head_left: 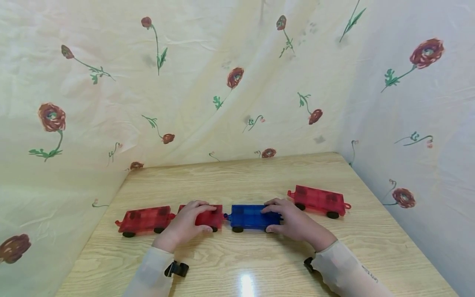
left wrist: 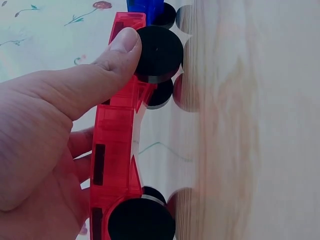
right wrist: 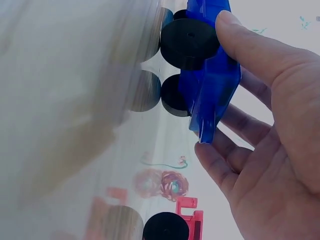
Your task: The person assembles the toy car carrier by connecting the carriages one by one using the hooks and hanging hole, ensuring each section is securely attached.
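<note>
My left hand (head_left: 185,226) grips a translucent red toy train car (head_left: 211,215) with black wheels, its thumb on the near side and the fingers along the far side. In the left wrist view the thumb presses the red car's side (left wrist: 114,165) just above a wheel. Right beside it stands a translucent blue train car (head_left: 246,217), their couplings meeting between them. The right hand (head_left: 297,222) holds the blue car by its right end, thumb near and fingers far. In the right wrist view, the blue car's end (right wrist: 212,85) shows between thumb and fingers, wheels at the tabletop.
Another red car (head_left: 146,218) stands at the left, its coupling at the held red car's end. A further red car (head_left: 320,201) sits apart at the back right, slightly angled. All are on a wood-grain table (head_left: 230,177), with a flowered cloth (head_left: 193,82) hanging behind and around.
</note>
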`<action>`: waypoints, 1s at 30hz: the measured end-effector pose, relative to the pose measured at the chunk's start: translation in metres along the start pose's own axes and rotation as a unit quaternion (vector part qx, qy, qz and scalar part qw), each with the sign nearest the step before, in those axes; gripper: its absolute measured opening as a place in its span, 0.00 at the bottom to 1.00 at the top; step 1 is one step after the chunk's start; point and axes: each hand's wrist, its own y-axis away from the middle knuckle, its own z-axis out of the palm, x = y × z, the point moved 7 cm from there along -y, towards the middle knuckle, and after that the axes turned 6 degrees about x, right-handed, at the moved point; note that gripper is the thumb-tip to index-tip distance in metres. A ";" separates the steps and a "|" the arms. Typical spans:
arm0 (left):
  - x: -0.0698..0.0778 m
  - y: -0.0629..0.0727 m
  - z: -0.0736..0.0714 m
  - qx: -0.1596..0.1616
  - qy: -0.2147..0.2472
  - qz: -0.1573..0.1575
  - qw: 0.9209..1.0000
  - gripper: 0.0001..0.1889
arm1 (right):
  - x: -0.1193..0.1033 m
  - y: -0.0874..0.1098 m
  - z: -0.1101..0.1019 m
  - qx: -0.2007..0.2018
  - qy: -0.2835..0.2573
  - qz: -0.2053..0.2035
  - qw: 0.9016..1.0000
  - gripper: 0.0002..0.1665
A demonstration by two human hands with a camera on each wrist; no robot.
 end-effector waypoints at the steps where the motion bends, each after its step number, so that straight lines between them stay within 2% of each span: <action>1: -0.001 0.000 0.000 -0.001 -0.001 -0.002 1.000 0.34 | 0.001 0.000 0.000 -0.001 0.000 -0.001 1.000 0.27; 30: -0.003 0.000 -0.001 0.004 -0.001 -0.004 1.000 0.34 | 0.001 0.000 0.000 -0.005 -0.017 0.015 1.000 0.30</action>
